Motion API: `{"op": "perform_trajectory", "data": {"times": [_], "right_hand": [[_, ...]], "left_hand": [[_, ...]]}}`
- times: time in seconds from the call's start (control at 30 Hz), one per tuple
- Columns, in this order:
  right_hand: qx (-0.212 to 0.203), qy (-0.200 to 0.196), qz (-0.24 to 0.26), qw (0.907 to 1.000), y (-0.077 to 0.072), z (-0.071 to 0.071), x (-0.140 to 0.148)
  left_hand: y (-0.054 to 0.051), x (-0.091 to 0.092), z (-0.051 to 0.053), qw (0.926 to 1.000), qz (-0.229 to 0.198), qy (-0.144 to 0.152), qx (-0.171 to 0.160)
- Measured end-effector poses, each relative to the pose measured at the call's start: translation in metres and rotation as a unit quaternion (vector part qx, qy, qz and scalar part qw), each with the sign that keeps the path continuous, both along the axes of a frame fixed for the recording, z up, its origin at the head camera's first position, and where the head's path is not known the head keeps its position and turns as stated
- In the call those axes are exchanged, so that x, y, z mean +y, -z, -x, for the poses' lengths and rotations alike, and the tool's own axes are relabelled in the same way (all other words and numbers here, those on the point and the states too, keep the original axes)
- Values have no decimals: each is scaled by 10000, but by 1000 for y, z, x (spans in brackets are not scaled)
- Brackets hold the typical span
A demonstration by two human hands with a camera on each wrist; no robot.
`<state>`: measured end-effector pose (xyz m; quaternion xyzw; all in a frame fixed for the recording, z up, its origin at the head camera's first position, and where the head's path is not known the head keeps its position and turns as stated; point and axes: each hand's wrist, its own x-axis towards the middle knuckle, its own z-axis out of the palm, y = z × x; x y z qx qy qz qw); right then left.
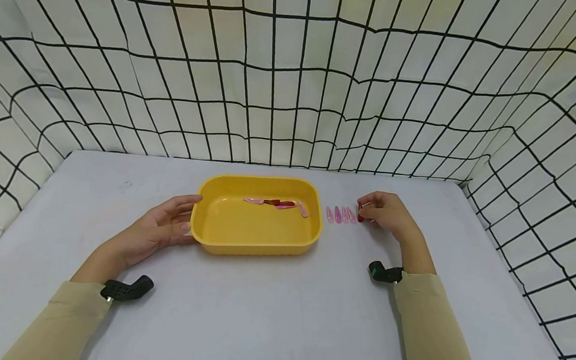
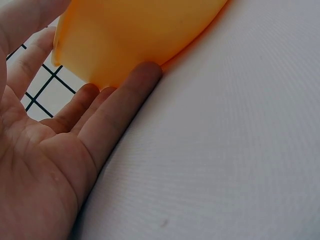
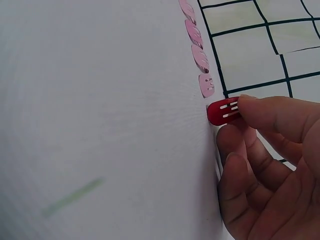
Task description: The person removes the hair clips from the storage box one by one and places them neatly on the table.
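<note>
My right hand [image 1: 384, 212] pinches a red snap hair clip [image 3: 223, 111] between thumb and fingertips, low over the white table. Beside it, to the left, several pink hair clips [image 1: 338, 215] lie in a row. A yellow plastic tray [image 1: 253, 252] stands left of that row. Inside, along its far side, lie pink clips [image 1: 302, 209] and dark red clips [image 1: 287, 203], some overlapping. My left hand [image 1: 162, 227] touches the tray's left end with its fingers extended; in the left wrist view those fingers [image 2: 117, 112] rest against the tray's outer wall.
The white table [image 1: 265, 321] carries the tray and the clip row. White walls with a black grid [image 1: 285, 88] rise behind the table and along both sides. A dark wrist device [image 1: 126, 289] sits on the left wrist, another [image 1: 385, 272] on the right.
</note>
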<state>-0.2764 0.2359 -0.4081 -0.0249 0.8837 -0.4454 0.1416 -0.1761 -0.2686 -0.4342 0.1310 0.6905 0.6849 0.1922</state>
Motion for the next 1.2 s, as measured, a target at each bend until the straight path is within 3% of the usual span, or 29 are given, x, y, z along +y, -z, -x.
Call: {"op": "perform_trajectory", "data": {"times": [0.83,1.2], "right_hand": [[-75,135,-216,9996,0,-1,1],[-314,-90,1102,9934,-18,-1,-11]], "left_hand": [[2,-2,1,9996,-175,172,147],[2,-1,1,9998,-164,107,71]]}}
